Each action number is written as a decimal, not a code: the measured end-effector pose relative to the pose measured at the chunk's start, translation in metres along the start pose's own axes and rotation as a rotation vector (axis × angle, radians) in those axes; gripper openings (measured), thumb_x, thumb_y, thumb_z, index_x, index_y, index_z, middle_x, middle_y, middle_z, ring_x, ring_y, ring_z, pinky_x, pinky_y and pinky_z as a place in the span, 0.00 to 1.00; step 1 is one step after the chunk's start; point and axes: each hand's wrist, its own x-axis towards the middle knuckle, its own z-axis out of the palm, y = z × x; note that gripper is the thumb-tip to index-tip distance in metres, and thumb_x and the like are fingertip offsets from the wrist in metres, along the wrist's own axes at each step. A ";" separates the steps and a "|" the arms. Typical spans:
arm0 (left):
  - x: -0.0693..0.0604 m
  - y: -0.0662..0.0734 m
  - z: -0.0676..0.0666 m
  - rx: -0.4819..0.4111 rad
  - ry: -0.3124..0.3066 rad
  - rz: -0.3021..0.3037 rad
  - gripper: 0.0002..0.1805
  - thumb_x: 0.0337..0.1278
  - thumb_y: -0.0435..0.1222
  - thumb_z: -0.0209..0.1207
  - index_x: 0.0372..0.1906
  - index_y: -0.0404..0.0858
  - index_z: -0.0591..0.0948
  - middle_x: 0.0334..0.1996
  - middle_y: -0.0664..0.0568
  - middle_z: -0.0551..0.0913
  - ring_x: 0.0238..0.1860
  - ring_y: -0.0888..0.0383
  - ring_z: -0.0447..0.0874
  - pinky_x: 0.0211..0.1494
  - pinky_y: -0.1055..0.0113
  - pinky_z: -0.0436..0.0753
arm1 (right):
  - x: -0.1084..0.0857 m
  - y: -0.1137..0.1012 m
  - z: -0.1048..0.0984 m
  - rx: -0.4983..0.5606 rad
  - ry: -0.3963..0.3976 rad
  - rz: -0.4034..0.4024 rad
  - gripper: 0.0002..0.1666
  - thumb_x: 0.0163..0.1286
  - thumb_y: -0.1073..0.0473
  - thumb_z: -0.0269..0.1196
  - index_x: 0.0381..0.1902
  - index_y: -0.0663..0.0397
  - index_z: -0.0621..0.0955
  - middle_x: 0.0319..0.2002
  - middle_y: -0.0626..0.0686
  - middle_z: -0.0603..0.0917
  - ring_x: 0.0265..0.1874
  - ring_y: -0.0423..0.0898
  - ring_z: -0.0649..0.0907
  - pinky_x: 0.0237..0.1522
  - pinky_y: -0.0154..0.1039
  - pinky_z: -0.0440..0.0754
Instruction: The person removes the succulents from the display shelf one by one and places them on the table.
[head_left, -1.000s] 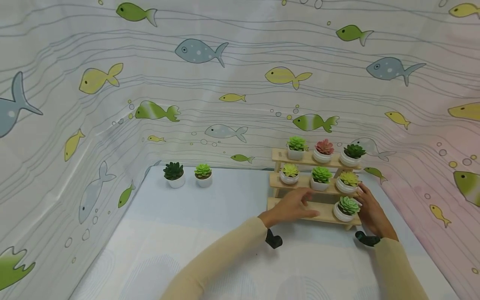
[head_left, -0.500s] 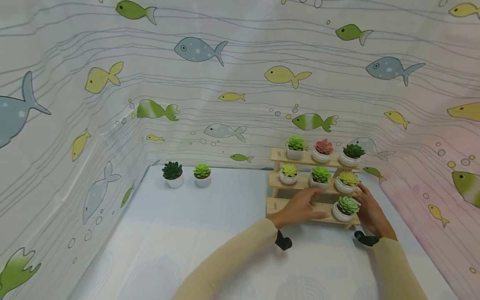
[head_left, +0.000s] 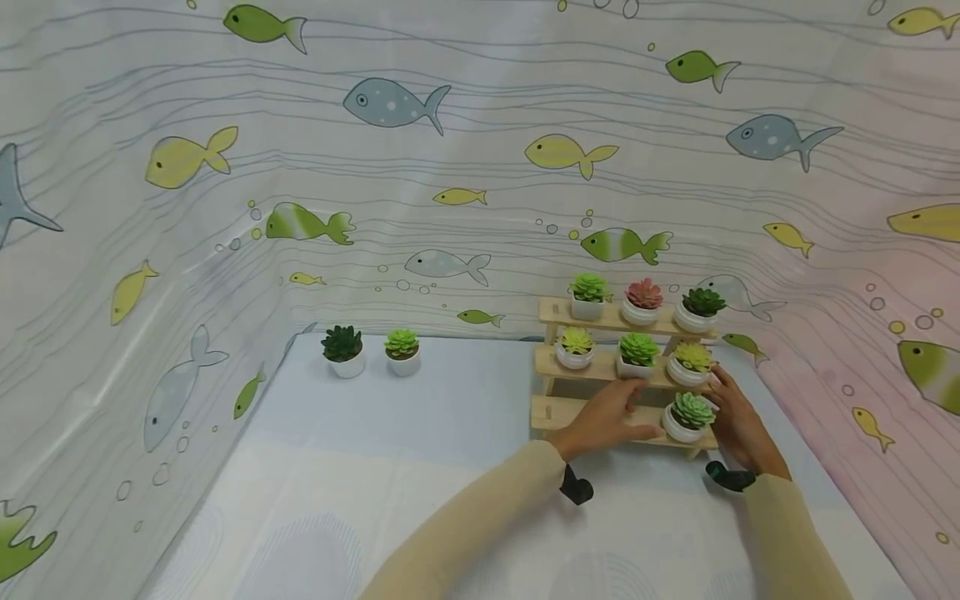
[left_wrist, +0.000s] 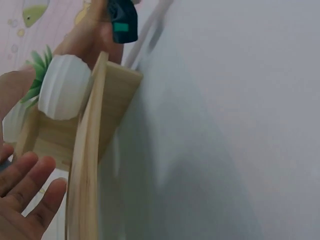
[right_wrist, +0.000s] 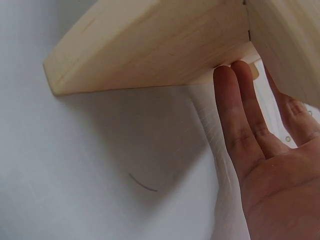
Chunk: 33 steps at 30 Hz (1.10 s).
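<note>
Wooden plant stand [head_left: 557, 412] sits back-right on the tabletop [head_left: 450, 400], and my loosely spread left hand [head_left: 603, 419] just scooted right, so it's closer to the mint succulent [head_left: 690, 411] while my right hand [head_left: 741, 425] rests straight fingers against the wood.

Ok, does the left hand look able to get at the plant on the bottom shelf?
Probably yes: the left hand is just left of the plant, fingers spread, and nothing visible on the bottom shelf blocks its way.
</note>
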 end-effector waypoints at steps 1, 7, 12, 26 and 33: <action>0.001 0.000 0.002 -0.002 -0.001 0.000 0.43 0.63 0.54 0.69 0.77 0.43 0.66 0.61 0.53 0.77 0.49 0.68 0.77 0.46 0.82 0.73 | 0.000 0.000 0.000 0.003 0.001 0.001 0.39 0.86 0.41 0.44 0.82 0.18 0.38 0.82 0.52 0.27 0.79 0.63 0.31 0.72 0.71 0.31; 0.008 0.003 0.010 -0.005 -0.003 0.009 0.43 0.62 0.53 0.70 0.76 0.42 0.67 0.61 0.51 0.78 0.50 0.67 0.78 0.48 0.82 0.73 | 0.001 0.001 -0.001 0.007 0.016 0.001 0.38 0.85 0.41 0.44 0.82 0.18 0.39 0.83 0.52 0.29 0.79 0.63 0.33 0.73 0.70 0.32; 0.011 0.010 0.013 0.006 -0.024 0.015 0.40 0.62 0.52 0.70 0.74 0.41 0.70 0.63 0.52 0.78 0.55 0.65 0.80 0.51 0.83 0.74 | 0.001 0.002 -0.001 -0.008 0.022 0.004 0.38 0.85 0.40 0.44 0.82 0.19 0.39 0.83 0.54 0.31 0.80 0.63 0.35 0.73 0.71 0.34; 0.019 0.021 0.028 -0.096 -0.003 0.028 0.35 0.61 0.48 0.72 0.70 0.42 0.74 0.63 0.58 0.78 0.57 0.71 0.77 0.55 0.81 0.76 | 0.003 0.002 -0.004 -0.008 0.013 -0.009 0.38 0.86 0.42 0.44 0.82 0.19 0.40 0.83 0.55 0.34 0.79 0.64 0.37 0.74 0.70 0.36; 0.024 0.019 0.031 -0.057 0.006 0.048 0.34 0.61 0.51 0.71 0.69 0.44 0.76 0.62 0.61 0.79 0.57 0.71 0.77 0.55 0.84 0.73 | 0.002 0.001 0.000 -0.002 0.029 0.001 0.39 0.85 0.42 0.46 0.82 0.19 0.40 0.83 0.56 0.31 0.79 0.64 0.35 0.73 0.71 0.36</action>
